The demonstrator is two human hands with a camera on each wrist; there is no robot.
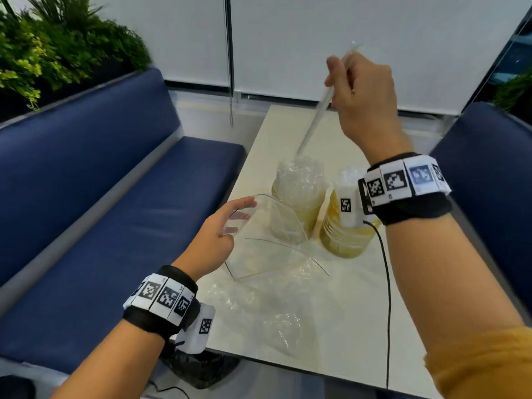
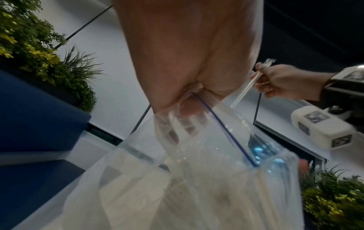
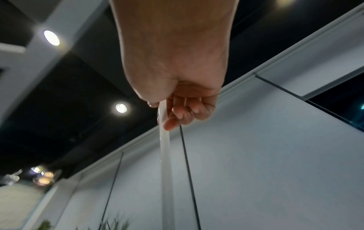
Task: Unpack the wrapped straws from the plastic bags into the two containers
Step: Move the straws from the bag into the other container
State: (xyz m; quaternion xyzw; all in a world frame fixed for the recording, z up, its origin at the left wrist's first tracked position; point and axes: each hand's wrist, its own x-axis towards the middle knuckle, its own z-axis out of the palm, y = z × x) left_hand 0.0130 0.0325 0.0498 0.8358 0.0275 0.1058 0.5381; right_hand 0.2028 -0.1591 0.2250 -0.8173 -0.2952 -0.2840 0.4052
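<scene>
One wrapped straw (image 1: pixel 315 118) is pinched high between the thumb and curled fingers of the right hand (image 1: pixel 363 95), slanting down so its lower tip nearly meets the packed straws standing in the far yellow container (image 1: pixel 299 194) on the pale table (image 1: pixel 339 312). A second yellow container (image 1: pixel 344 234) stands just beside it, partly behind the right wrist. The left hand (image 1: pixel 214 236) grips the mouth of a clear zip bag (image 1: pixel 267 243), holding it open; whether any straws remain inside cannot be told. The step in hand looks like dropping this straw into the far container. Next, the tip needs guiding into a gap among crowded straws, then release.
</scene>
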